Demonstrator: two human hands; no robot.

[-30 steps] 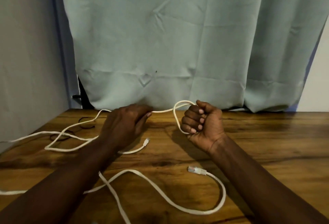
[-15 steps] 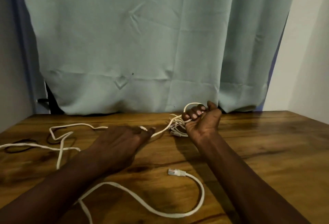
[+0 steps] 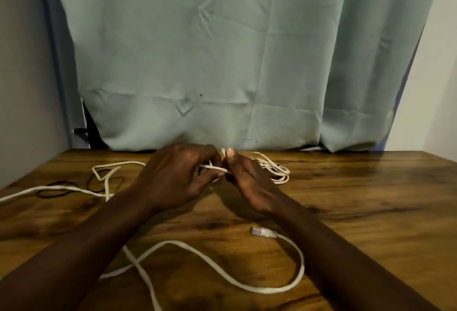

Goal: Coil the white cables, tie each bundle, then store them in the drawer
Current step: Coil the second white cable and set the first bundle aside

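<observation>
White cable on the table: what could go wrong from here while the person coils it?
1. The loose white cable crosses itself near the front edge; pulling it in may tighten a tangle.
2. The small coil beyond the right hand looks untied and may spring open.
3. The cable lies across black loops left of the left hand; they may be dragged along.

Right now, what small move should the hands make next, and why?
Probably the left hand should slide left and bring another loop to the right hand: the thin white cable trails loose across the wooden table, only a small coil gathered.
</observation>
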